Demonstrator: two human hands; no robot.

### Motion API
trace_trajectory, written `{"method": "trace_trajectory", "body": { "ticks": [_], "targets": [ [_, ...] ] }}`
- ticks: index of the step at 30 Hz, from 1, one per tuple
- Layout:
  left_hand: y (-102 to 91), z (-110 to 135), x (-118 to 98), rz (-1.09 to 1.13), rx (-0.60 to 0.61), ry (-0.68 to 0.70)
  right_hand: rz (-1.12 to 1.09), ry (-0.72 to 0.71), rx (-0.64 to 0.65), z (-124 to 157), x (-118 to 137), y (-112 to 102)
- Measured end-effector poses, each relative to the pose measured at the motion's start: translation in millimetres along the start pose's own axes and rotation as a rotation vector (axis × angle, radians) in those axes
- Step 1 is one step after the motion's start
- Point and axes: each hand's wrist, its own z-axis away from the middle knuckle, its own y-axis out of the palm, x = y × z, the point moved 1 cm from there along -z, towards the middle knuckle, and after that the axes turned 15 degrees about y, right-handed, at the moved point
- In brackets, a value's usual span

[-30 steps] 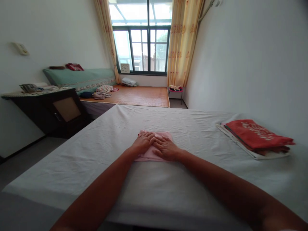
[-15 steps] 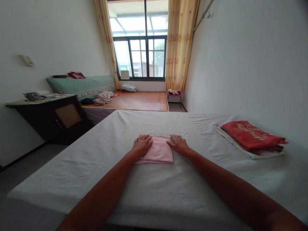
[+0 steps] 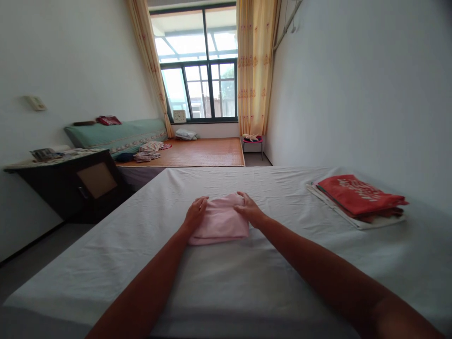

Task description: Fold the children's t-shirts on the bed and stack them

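Observation:
A folded pink cloth [image 3: 222, 223] lies on the white sheet in front of me, its far edge slightly bulged. At its left edge, my left hand [image 3: 195, 214] grips the side, with the fingertips partly tucked out of sight. My right hand [image 3: 250, 210] holds the far right corner, the thumb on top of the cloth and the fingers around its edge. What kind of garment or cloth it is does not show.
The white sheet [image 3: 116, 254] covers the surface under the cloth. To the right, near the wall, is a stack of folded clothes with a red one [image 3: 360, 194] on top. Beyond are a bed with a brown mat [image 3: 208, 149] and a dark cabinet [image 3: 93, 186].
My hands have gone from lying flat on the pink cloth to holding its sides. The left hand has slid outward to the edge, and the cloth's far part has bunched up a little.

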Motion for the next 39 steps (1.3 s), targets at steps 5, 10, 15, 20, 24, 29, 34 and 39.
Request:
{"method": "trace_trajectory", "body": {
  "ticks": [5, 10, 15, 20, 24, 29, 34, 39],
  "targets": [
    [-0.1, -1, 19, -0.041, 0.0, -0.08, 0.093, -0.342, -0.225, 5, 58, -52],
    [3.8, -6, 37, -0.098, 0.061, -0.07, 0.08, -0.582, -0.603, 10, 110, -166],
    [4.2, -9, 44, -0.142, 0.14, -0.077, 0.173, -0.439, -1.072, 39, 95, -315],
    [7.7, -10, 49, -0.195, 0.21, -0.053, 0.573, 0.18, -1.239, 81, 29, -420],
    [11.7, -10, 58, -0.234, 0.259, -0.016, 0.636, 0.391, -1.256, 101, -1, -458],
    [13.6, -10, 63, -0.277, 0.274, 0.022, 0.321, 0.394, -1.01, 102, -6, -465],
    [14.7, -10, 54, -0.294, 0.261, 0.054, 0.24, 0.385, -0.932, 107, 6, -453],
    [15.4, -10, 42, -0.333, 0.258, 0.048, 0.303, 0.431, -0.867, 108, 17, -454]
  ]
}}
